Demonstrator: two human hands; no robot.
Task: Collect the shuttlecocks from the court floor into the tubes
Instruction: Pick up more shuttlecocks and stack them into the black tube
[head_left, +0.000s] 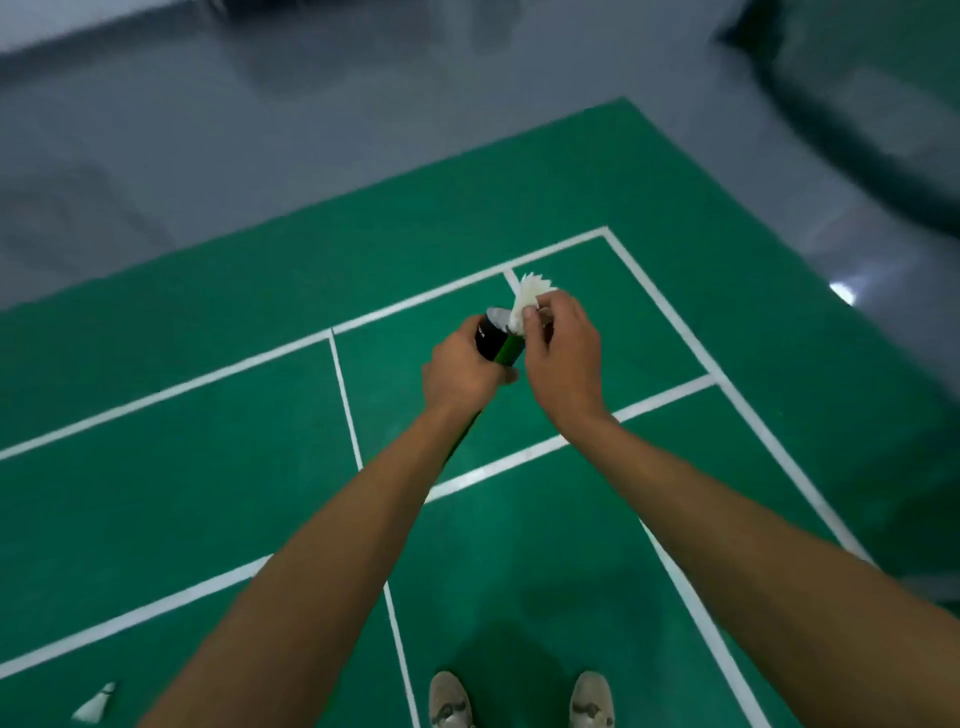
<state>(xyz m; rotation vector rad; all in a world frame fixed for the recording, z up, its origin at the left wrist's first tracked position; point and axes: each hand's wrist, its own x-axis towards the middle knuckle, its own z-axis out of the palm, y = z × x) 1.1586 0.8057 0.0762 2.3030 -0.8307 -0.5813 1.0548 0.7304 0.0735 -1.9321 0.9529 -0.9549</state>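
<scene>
Two shoes (451, 699) stand at the near edge of the green court floor (208, 467). A loose shuttlecock (96, 704) lies near left, not yet collected. Farther out, the left hand (462, 371) grips the tube (496, 338) below its open mouth. The right hand (563, 353) pinches a white shuttlecock (527, 304) in its fingers at that mouth, perhaps partly inside; blur hides how deep. Nothing seems to stand in the way.

Pale shoes (451, 699) beside a white line (346, 405); beyond, perhaps grey flooring (260, 130).
</scene>
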